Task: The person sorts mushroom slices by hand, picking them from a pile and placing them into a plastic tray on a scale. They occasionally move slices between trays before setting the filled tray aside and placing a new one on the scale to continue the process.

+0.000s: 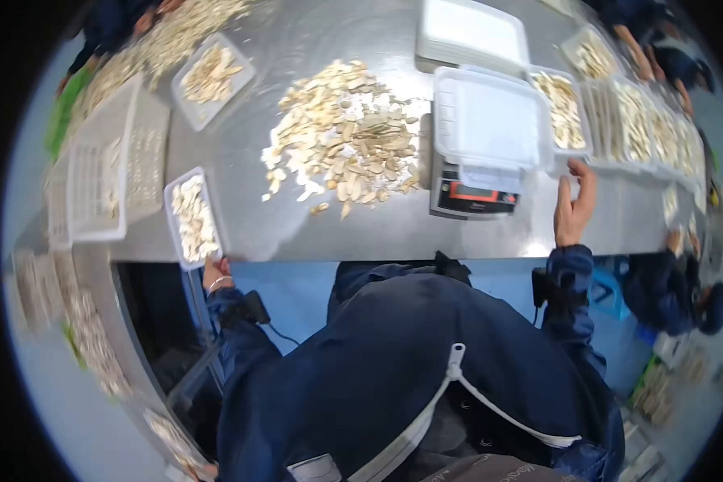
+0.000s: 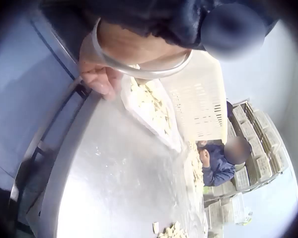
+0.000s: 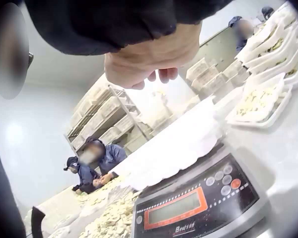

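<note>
My left hand (image 1: 218, 275) is at the near end of a small white plastic tray (image 1: 169, 210) by the table's front edge, gripping its end. Pale slices (image 1: 193, 221) fill this tray. In the left wrist view, the fingers (image 2: 100, 85) bend down beside the tray's end, at the metal table's edge. My right hand (image 1: 574, 205) hovers right of a digital scale (image 1: 478, 199), holding nothing, its fingers loosely bent. On the scale sits a white plastic tray (image 1: 490, 116). The right wrist view has the scale's display (image 3: 174, 208) below the hand.
A loose heap of pale and brownish slices (image 1: 345, 136) covers the table's middle. Stacked trays (image 1: 474, 32) stand behind the scale, and filled trays (image 1: 562, 112) line the right. At left are another filled tray (image 1: 213, 80) and a white basket (image 1: 96, 177). Other people work around the table.
</note>
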{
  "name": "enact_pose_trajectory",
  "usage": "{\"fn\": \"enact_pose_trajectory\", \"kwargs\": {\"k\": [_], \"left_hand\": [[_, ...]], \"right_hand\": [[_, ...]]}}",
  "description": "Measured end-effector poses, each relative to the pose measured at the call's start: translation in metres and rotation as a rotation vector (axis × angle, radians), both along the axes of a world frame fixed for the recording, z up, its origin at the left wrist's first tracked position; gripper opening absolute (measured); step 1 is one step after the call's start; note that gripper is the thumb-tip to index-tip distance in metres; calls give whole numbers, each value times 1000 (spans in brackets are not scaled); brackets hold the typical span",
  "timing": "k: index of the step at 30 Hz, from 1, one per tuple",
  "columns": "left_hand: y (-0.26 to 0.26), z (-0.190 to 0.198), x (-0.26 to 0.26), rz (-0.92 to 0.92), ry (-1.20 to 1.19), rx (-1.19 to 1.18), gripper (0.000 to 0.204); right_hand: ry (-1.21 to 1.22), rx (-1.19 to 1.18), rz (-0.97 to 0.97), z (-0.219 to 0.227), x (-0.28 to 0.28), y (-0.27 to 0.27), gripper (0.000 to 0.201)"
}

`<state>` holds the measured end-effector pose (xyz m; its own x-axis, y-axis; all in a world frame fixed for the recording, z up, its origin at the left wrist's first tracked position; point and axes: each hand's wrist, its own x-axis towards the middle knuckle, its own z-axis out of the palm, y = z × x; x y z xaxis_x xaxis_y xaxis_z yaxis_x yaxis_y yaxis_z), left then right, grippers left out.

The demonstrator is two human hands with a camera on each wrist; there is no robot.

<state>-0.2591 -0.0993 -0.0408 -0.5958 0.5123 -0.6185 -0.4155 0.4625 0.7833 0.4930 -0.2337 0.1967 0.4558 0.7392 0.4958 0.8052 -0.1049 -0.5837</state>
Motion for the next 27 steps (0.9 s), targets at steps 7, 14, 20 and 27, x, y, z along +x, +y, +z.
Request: {"fn": "enact_pose_trajectory", "kwargs": {"k": [7,14,20,27], "left_hand": [[5,-1,-18,-115,33,88,28],[-2,29,15,-129,203,214,25],[-2,145,160,-350,136,398,14],[2,216,303,-656,30,458,13]], "right_hand": [[875,-403,-141,-96,32,-53,38],[1115,-318,13,-124,11,-26,50],[1087,-255,45,-142,15,-21,46],[948,-362,17,-126,14,-10,47]]}}
